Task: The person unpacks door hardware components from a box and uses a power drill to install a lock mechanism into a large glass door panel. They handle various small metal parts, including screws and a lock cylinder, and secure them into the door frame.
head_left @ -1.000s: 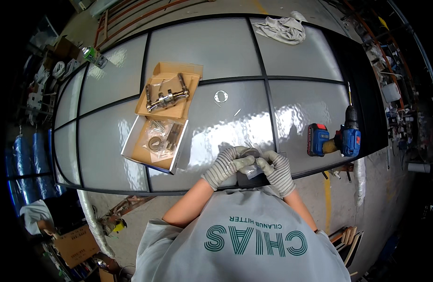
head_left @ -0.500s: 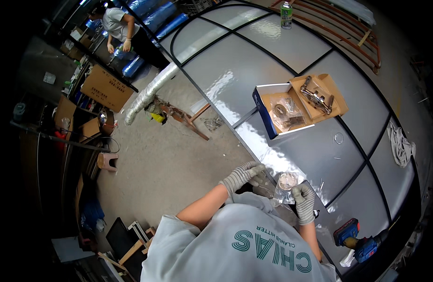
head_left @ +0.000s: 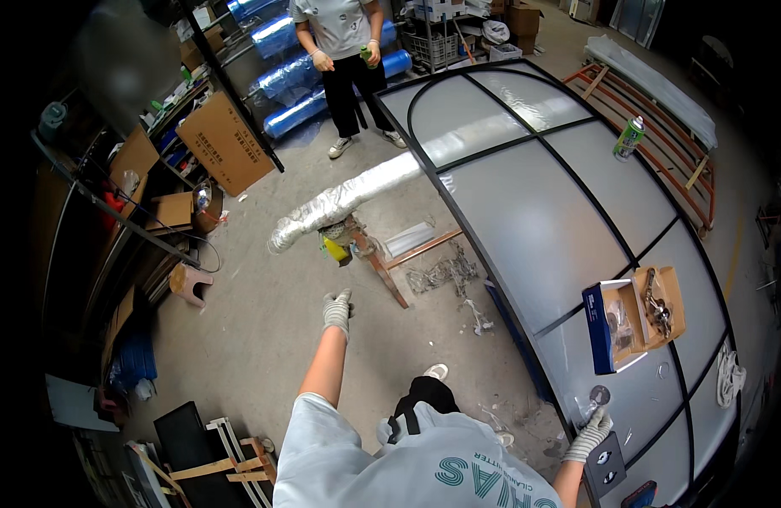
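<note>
My left hand (head_left: 337,312), in a striped work glove, is held out over the concrete floor. Its fingers look loosely apart, and nothing shows in them. By the near edge of a large black-framed glass panel (head_left: 526,229), my right hand (head_left: 590,437), gloved alike, pinches a small clear plastic bag (head_left: 592,401) with a round part in it. Beside that hand lies a dark rectangular plate (head_left: 607,466) with two round fittings. Farther along the panel sits an opened box (head_left: 597,330) with bagged parts and a metal handle fitting (head_left: 657,309).
A co-worker (head_left: 340,51) stands beyond the panel, near blue film rolls (head_left: 289,72). A green spray can (head_left: 629,138) and a white cloth (head_left: 730,378) are on the panel. A foil-wrapped support (head_left: 348,199), a small stool (head_left: 190,284) and cardboard (head_left: 225,144) stand left.
My hands have moved apart: the left reaches out over the floor, the right keeps the bag at the panel. The view has shifted, and the co-worker has turned this way.
</note>
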The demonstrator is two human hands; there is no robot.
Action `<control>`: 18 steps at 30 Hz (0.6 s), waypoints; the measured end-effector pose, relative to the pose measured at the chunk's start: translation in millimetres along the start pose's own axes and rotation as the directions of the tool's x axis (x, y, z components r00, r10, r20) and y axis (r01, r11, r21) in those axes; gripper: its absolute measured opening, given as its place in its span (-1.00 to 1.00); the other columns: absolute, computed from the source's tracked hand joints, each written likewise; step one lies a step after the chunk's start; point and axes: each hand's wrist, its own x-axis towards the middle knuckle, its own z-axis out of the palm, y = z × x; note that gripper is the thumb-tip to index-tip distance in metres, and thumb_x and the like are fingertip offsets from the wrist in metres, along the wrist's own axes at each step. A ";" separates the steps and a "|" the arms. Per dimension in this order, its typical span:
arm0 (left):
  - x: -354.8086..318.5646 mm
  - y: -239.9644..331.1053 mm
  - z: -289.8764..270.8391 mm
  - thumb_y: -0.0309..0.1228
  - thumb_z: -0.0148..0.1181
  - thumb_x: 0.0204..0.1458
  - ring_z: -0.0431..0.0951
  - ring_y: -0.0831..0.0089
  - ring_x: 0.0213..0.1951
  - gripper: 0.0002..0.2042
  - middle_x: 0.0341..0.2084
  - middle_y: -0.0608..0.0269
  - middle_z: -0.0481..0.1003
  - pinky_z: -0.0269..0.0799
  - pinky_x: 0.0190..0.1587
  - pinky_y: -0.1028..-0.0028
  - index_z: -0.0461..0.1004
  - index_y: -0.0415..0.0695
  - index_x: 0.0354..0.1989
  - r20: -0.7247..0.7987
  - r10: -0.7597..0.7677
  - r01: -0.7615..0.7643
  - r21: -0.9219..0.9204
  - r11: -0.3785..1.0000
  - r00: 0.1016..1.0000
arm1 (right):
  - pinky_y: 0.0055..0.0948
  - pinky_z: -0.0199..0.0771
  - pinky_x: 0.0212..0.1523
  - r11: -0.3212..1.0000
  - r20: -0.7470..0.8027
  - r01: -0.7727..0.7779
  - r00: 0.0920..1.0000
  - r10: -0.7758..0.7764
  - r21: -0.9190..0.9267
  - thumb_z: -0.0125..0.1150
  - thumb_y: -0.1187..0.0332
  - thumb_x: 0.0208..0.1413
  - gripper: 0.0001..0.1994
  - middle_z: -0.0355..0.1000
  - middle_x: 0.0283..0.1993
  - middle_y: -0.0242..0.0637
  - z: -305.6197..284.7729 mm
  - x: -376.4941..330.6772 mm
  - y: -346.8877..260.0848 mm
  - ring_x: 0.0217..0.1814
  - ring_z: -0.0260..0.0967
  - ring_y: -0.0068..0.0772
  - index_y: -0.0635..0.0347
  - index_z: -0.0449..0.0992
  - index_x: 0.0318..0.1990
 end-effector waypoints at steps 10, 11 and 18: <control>276.5 -46.2 20.8 -0.37 0.36 -0.19 0.40 0.38 -0.52 -0.18 -0.37 0.04 0.43 0.33 -0.48 0.43 0.03 -0.32 0.26 -0.288 0.218 -0.126 0.306 0.944 0.933 | -0.06 0.39 -0.24 0.695 -0.170 0.115 0.929 -0.328 -0.709 -0.11 -0.03 0.20 -0.43 0.46 -0.35 0.20 85.0 -72.2 -115.7 -0.32 0.40 0.19 0.43 0.56 -0.31; 288.3 -48.6 28.5 -0.39 0.36 -0.18 0.41 0.43 -0.65 -0.20 -0.48 0.09 0.48 0.33 -0.61 0.44 0.04 -0.31 0.25 -0.302 0.250 -0.155 0.305 0.940 0.920 | -0.07 0.39 -0.23 0.672 -0.190 0.071 0.933 -0.306 -0.737 -0.10 -0.03 0.20 -0.45 0.47 -0.32 0.19 87.5 -71.4 -113.3 -0.30 0.41 0.16 0.41 0.56 -0.28; 278.1 12.1 48.9 -0.21 0.31 -0.08 0.45 0.42 -0.60 -0.48 -0.52 0.21 0.46 0.48 -0.53 0.44 0.29 -0.22 -0.01 0.220 -0.174 0.194 -0.075 0.978 0.960 | -0.25 0.37 -0.08 0.625 -0.262 -0.035 0.925 -0.275 -0.780 -0.07 0.09 0.22 -0.54 0.45 -0.20 0.12 20.0 23.8 35.4 -0.18 0.39 0.03 0.39 0.48 -0.07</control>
